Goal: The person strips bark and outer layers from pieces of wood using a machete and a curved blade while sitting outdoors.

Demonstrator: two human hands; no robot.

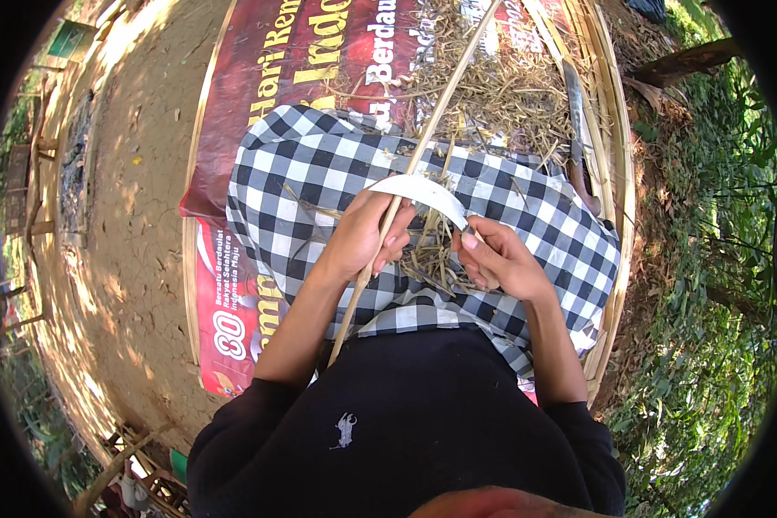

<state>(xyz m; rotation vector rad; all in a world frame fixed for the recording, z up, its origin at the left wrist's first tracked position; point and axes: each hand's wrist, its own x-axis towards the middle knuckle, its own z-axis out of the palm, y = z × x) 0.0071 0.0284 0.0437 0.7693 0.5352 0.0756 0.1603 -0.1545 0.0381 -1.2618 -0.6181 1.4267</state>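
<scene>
A long, thin, pale stick [453, 79] slants from the far edge down to my chest. My left hand [371, 237] is closed around it above my lap. My right hand [496, 257] is closed around the short handle of a curved knife, its pale wooden end showing below my fingers. The knife's bright, arched blade [423, 192] reaches left to the stick, just beyond my left fingers. Whether its edge touches the stick I cannot tell. Beneath both hands a black-and-white checked cloth [319, 164] covers my legs, with shavings [432, 259] lying on it.
A red printed banner [224, 164] lies under me, with a heap of dry shavings [509, 95] on its far part. At the right, a dark-bladed tool [575, 121] rests along the wooden edge strips [617, 173]. Bare soil [138, 216] lies left, green plants [708, 345] right.
</scene>
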